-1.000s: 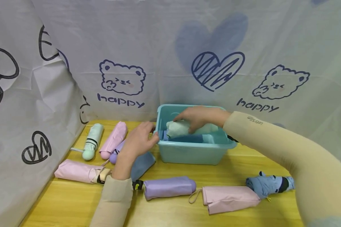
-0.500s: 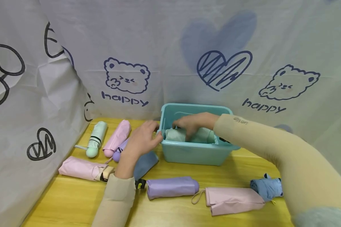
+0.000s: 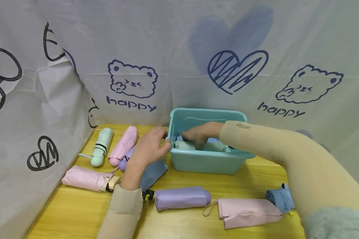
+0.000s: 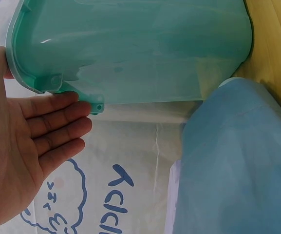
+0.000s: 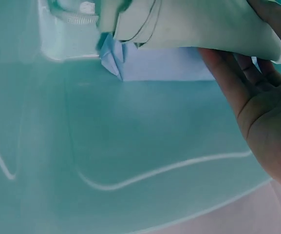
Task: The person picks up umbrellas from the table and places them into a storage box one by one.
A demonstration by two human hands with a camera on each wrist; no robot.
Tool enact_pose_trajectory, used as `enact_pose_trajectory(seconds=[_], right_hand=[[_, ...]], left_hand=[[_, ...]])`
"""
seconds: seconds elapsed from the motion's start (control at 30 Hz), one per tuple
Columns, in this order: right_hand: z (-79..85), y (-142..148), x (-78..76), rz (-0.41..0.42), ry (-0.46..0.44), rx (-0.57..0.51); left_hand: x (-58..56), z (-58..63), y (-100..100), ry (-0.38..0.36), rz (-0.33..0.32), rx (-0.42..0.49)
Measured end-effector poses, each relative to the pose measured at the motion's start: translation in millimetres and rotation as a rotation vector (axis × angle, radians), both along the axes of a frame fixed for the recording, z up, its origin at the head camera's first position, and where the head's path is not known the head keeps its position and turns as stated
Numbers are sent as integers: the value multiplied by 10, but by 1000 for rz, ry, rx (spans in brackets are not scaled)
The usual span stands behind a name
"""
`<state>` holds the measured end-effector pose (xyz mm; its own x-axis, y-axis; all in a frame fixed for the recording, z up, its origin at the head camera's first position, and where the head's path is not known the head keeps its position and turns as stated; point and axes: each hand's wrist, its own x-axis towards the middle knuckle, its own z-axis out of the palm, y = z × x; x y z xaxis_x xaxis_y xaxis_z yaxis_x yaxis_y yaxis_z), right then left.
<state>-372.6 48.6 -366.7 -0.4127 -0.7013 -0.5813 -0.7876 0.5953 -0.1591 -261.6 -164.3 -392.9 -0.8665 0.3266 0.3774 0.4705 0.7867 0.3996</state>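
Note:
In the head view my right hand (image 3: pixel 199 133) reaches down into a turquoise plastic bin (image 3: pixel 203 162) and holds a pale green folded umbrella (image 3: pixel 185 145). The right wrist view shows the thumb on one side of that umbrella (image 5: pixel 194 22) and fingers on the other. A light blue folded umbrella (image 5: pixel 167 63) lies behind it in the bin. At the bin's left end is my left hand (image 3: pixel 149 146), its thumb at the rim. Seen from the left wrist, its fingers (image 4: pixel 57 129) are straight, the index fingertip right at the bin's handle.
Left of the bin lie a mint umbrella (image 3: pixel 101 146), pink umbrellas (image 3: pixel 124 144) (image 3: pixel 83 178) and a partly hidden blue one (image 3: pixel 152 174). Along the front are a purple umbrella (image 3: pixel 180 198), a pink one (image 3: pixel 248 211) and a rumpled blue one (image 3: pixel 281 199). A printed curtain (image 3: pixel 179 49) hangs behind.
My right hand has lowered the pale green umbrella deeper into the bin, towards the front wall, and still holds it. My left hand has stayed at the rim.

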Motion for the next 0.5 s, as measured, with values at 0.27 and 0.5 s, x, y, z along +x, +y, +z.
enact_pose_trajectory(seconds=[0.27, 0.5], right_hand=[[-178, 22, -103, 47, 11, -7], [-164, 29, -62, 108, 104, -16]], left_hand=[[-1, 0, 9, 30, -2, 2], [1, 0, 5, 11, 3, -2]])
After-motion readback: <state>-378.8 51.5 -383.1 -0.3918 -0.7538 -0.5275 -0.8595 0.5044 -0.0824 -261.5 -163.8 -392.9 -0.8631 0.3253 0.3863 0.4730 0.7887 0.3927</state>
